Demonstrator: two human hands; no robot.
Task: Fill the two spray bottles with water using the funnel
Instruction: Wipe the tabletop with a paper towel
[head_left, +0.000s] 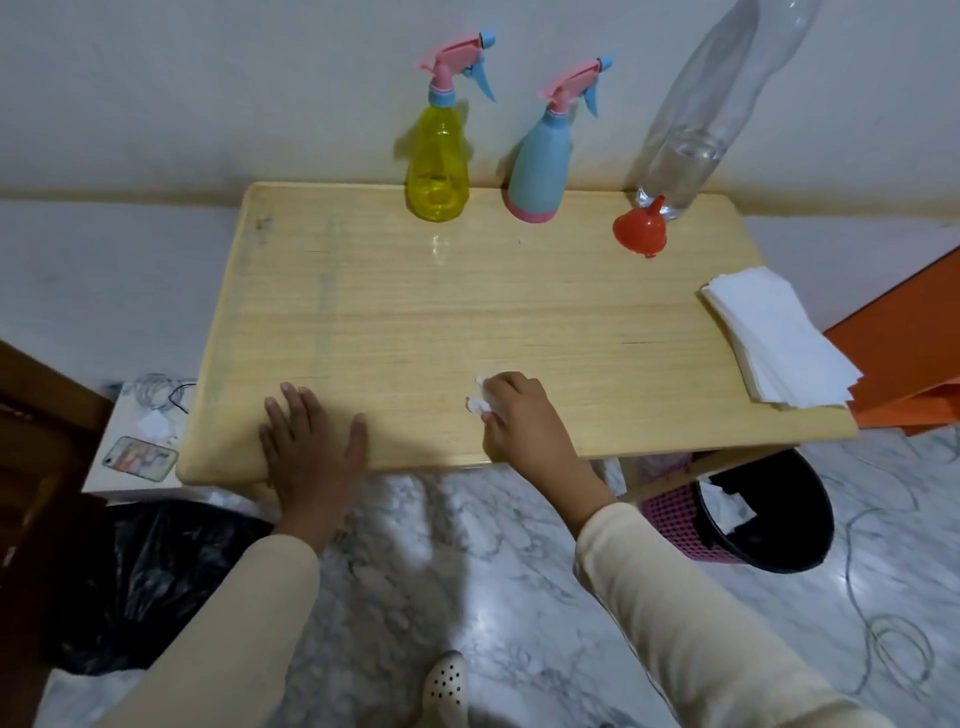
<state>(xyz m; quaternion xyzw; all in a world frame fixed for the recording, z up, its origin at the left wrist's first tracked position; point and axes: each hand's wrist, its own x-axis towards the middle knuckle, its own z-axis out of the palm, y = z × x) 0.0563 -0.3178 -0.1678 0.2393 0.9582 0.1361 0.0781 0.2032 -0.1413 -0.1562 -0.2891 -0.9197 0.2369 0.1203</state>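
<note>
Wooden table (415, 322) seen from above, pushed up against a white wall. Two spray bottles are stood upright along the back edge, both with pink-and-blue trigger heads fitted: the yellow bottle (436, 166) on the left, the blue bottle (540, 166) just beside it on the right. How full they are can't really be told from here.

Further right, in the back corner, a tall clear bottle (696, 124) is stood with some water in its lower part. The red funnel (636, 226) is laid tipped over right next to it, spout pointed at the bottle's base, wide mouth facing the front of the table. It's well apart from both hands.

The left hand (311, 447) is laid flat on the near edge of the table, fingers straight, so nothing is held in that grip. The right hand (519, 421) is down on the tabletop near the front, its grip closed round a scrunched white tissue (480, 395) that is pressed against the wood.

A pile of napkins (779, 343) is set at the right edge. Down on the marble floor, a pink bin (769, 519) with a black liner is tucked under the right corner, and a black bag (145, 571) is dumped on the left, near a phone (140, 460).
</note>
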